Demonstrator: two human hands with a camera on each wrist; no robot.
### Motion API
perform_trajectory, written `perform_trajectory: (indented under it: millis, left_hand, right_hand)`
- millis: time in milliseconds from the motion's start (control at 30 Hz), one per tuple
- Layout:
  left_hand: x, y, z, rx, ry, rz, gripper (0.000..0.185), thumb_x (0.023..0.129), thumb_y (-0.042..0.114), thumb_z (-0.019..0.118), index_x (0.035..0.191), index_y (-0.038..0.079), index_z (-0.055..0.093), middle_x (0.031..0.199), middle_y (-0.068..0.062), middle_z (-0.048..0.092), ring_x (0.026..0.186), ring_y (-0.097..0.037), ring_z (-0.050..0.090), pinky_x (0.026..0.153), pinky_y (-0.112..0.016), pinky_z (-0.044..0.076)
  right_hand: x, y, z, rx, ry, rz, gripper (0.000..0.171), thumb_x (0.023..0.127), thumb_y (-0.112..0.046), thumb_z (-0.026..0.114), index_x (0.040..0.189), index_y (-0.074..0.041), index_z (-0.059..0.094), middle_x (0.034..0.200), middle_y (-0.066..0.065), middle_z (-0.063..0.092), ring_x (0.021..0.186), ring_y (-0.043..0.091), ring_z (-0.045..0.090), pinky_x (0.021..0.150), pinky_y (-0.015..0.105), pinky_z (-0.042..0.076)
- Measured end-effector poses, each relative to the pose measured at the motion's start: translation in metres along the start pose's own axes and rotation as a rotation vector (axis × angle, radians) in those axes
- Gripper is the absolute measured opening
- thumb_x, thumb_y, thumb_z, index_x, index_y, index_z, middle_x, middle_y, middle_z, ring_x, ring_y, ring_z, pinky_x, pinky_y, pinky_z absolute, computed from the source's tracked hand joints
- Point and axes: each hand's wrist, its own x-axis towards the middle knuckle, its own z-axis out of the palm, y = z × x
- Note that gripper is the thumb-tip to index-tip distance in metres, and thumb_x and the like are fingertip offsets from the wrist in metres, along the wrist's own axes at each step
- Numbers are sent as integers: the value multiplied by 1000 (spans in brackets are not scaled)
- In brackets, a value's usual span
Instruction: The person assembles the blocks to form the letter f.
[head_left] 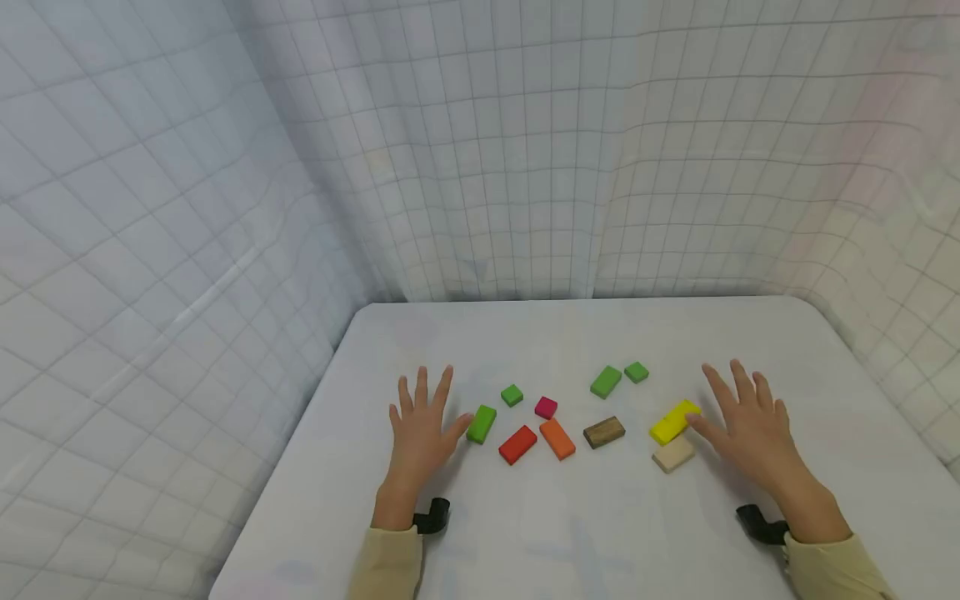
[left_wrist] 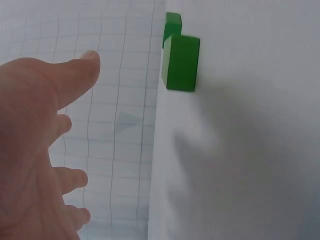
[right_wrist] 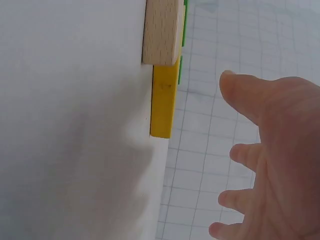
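Note:
My left hand hovers over the left part of the table with its fingers spread, holding nothing. Its thumb tip is close to a green rectangular block, which stands out in the left wrist view with a small green block behind it. On the other side my right hand is spread too, with nothing in its grasp. In the head view its thumb overlaps the end of a yellow block. A pale wooden block lies just in front of the yellow one.
Between the hands lie a red block, an orange block, a crimson block and a brown wood-grain block. Farther back are a green block and a smaller green one. Gridded white curtains surround the white table.

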Motion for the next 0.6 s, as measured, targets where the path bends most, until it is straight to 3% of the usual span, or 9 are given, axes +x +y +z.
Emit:
perform_trajectory:
  millis: [300,600]
  left_hand:
    - [-3,20,6,-45,11,92,84,94,47,68,162,26,24,164,-21,19,148,-50,10,106,-76,23]
    - [-5,46,7,-94,-52,164,81,96,42,67,162,22,24,163,-20,22,148,-48,14,109,-71,26]
  right_hand:
    - [1,-14,1,-25,-33,-46,86,95,-41,69,160,-11,23,157,36,16,137,64,18,93,83,26]
    - [-9,-19,-6,33,-32,-87,84,94,-39,71,159,-10,26,154,34,24,134,59,26,85,81,35]
